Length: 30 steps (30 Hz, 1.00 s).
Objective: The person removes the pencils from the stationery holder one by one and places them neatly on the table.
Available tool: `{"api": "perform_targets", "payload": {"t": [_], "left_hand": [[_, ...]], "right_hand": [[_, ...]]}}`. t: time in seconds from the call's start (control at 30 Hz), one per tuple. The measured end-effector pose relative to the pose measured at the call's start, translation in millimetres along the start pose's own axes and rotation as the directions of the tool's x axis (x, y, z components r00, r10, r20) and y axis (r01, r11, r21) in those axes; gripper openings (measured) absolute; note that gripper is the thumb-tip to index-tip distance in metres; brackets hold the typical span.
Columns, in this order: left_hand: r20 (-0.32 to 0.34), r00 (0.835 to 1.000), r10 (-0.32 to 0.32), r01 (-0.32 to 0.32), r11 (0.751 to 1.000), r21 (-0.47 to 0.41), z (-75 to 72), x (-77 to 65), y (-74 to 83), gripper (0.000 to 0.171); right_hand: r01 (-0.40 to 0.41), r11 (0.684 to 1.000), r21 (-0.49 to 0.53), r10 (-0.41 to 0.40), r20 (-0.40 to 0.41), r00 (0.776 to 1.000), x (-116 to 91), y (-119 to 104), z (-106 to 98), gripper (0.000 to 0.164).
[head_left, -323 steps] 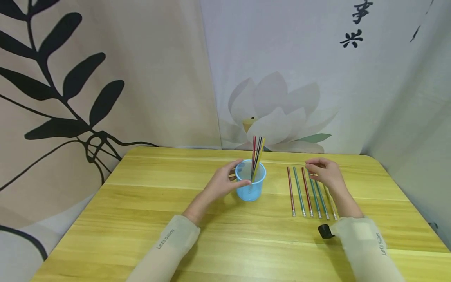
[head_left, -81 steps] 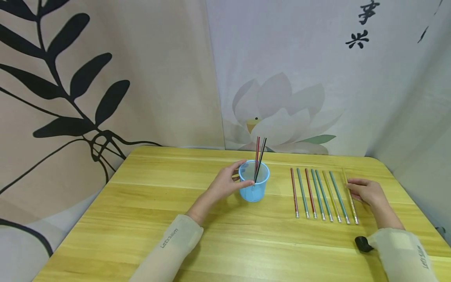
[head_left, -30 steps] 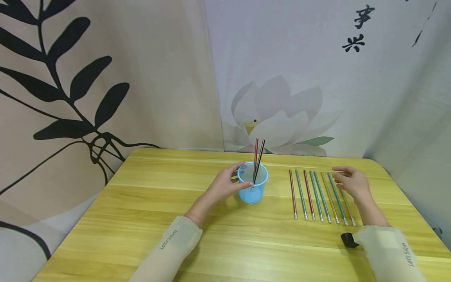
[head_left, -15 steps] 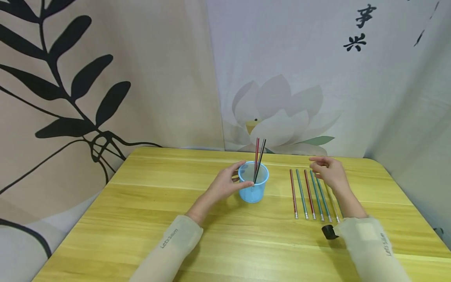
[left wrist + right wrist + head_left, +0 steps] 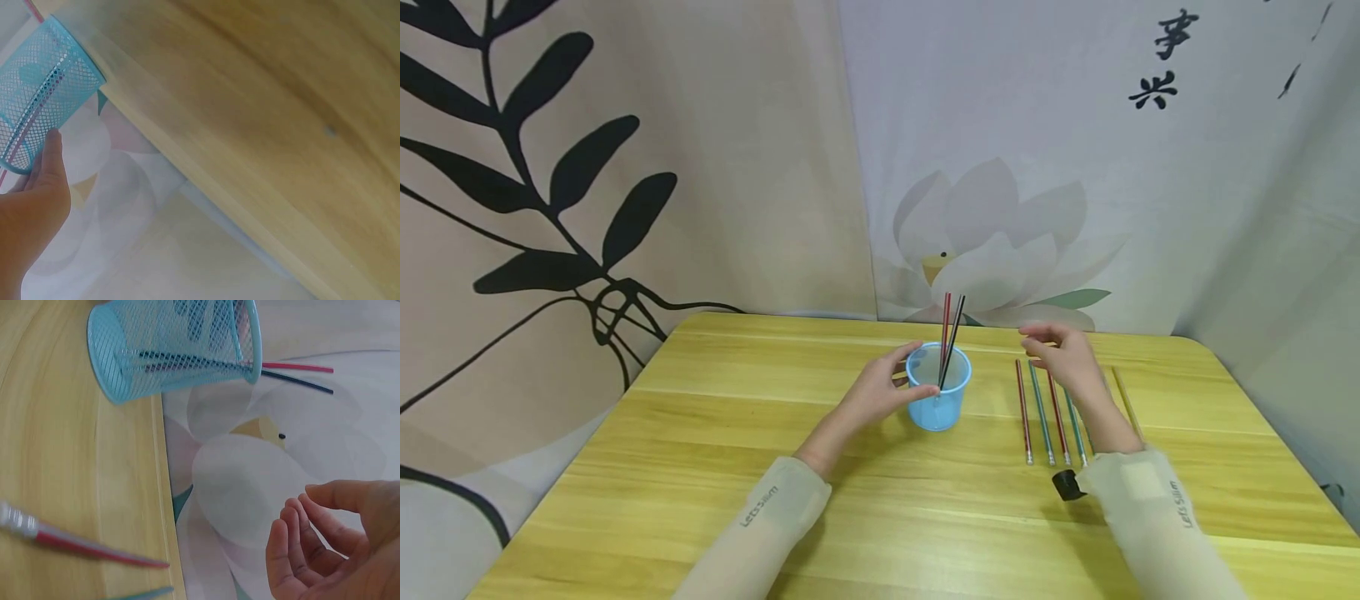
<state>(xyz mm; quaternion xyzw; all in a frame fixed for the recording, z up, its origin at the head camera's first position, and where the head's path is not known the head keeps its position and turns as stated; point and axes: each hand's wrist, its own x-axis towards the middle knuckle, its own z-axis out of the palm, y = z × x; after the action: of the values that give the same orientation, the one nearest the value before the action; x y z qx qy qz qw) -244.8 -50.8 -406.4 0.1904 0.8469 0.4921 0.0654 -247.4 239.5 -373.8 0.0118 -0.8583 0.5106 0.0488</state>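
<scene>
A light blue mesh pencil cup [image 5: 938, 414] stands upright on the table. My left hand [image 5: 874, 389] holds it, thumb at the front of the rim and fingers round the far side. In the cup lean red [image 5: 945, 321] and black [image 5: 955, 327] pencils, tips up. My right hand [image 5: 1066, 360] hovers above the far ends of a pencil row, right of the cup; its fingers are loosely bent and hold nothing in the right wrist view. The row shows a red pencil [image 5: 1024, 412], a teal pencil [image 5: 1041, 408] and a yellow pencil [image 5: 1125, 398]; my right forearm hides others.
The wooden table [image 5: 700, 467] ends at a back edge against a printed curtain [image 5: 760, 167]. A black device [image 5: 1067, 485] sits at my right cuff. The eraser ends of the pencils point towards me.
A yellow pencil has left the cup since the oldest frame, and the row has grown rightward. Over the last second my right hand moved left from the row's right end. The left hand stayed.
</scene>
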Motion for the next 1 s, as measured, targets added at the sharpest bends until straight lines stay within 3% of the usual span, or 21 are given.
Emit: {"api": "perform_targets", "payload": {"t": [0.57,1.0], "left_hand": [[-0.009,1.000,0.004,-0.004,1.000,-0.004,1.5,2.3,-4.2,0.082],[-0.004,1.000,-0.002,0.002,1.000,-0.011,0.5,1.1,-2.8,0.081]], "right_hand": [[-0.002,0.998,0.064,-0.001,0.038,0.999,5.3,-17.6,35.6,0.036],[0.018,0.995,0.102,-0.020,0.022,1.000,8.2,-23.9,59.8,0.031]]}}
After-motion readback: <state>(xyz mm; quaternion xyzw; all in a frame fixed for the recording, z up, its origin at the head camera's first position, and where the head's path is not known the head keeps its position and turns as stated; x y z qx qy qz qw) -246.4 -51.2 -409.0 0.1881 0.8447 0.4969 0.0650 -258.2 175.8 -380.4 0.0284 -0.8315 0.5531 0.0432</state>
